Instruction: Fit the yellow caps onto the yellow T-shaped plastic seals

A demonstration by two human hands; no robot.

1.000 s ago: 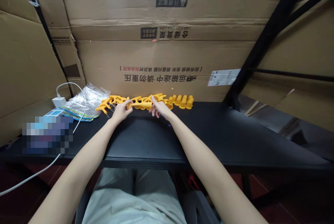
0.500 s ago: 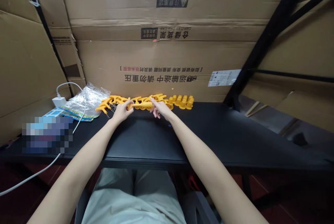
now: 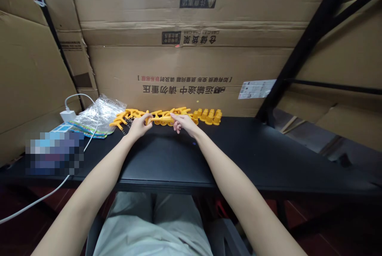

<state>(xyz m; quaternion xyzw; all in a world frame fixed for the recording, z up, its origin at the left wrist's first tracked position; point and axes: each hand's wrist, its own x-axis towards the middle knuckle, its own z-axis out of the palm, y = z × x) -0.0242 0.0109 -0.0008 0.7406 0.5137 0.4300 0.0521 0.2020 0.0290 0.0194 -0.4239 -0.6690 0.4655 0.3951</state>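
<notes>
A yellow plastic piece with a straight shaft and a T-shaped end point(image 3: 161, 119) spans the gap between my hands. My left hand point(image 3: 140, 126) is closed around its T-shaped end. The fingers of my right hand point(image 3: 184, 124) pinch the shaft's other end, covering the tip. Behind my hands lie several more yellow T-shaped pieces point(image 3: 119, 119) in a row. Small dark coil springs point(image 3: 124, 130) rest by my left hand, partly hidden by it. To the right of my right hand, several yellow flanged cups point(image 3: 209, 117) stand in a cluster.
A clear plastic bag point(image 3: 100, 113) and a white charger with a cable point(image 3: 67, 115) lie at the left, near a blurred-out item point(image 3: 53, 152). Cardboard panels point(image 3: 185, 61) rise behind the black table point(image 3: 244, 156). A slanted black metal post point(image 3: 298, 49) stands at the right.
The fingers of my right hand have curled in slightly around the end of the yellow shaft. My left hand keeps its grip in nearly the same place.
</notes>
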